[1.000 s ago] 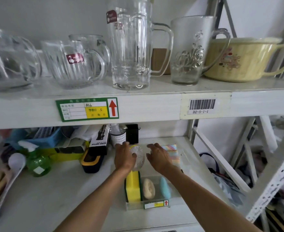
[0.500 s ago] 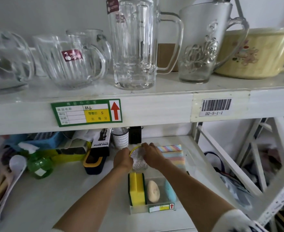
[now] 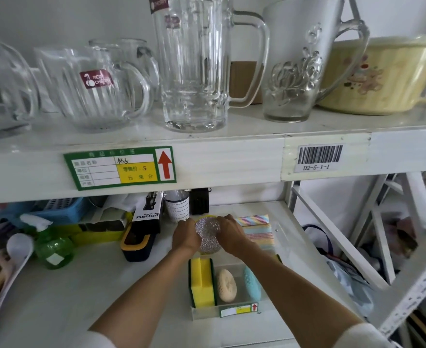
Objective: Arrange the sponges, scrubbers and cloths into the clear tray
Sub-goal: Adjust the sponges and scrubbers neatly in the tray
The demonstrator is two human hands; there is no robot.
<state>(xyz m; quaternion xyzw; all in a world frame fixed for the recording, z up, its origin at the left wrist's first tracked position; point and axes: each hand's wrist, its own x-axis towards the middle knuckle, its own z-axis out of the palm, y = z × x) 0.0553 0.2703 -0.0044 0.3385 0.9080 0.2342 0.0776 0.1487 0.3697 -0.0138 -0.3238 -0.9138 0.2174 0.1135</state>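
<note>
On the lower shelf a clear tray holds a yellow sponge on the left, a beige oval scrubber in the middle and a light blue scrubber on the right. Over the tray's far end, my left hand and my right hand both grip a silver glittery scrubber with a yellow rim, held upright between them. Striped multicoloured cloths lie just right of my right hand.
A black and yellow box, a spray-bottle package and a white patterned bottle stand left of and behind my hands. A green spray bottle is far left. The upper shelf edge with glass mugs overhangs.
My right hand came in from the right and closed on the silver scrubber that the left hand held. Both hands now hold it together at the tray's far end.
</note>
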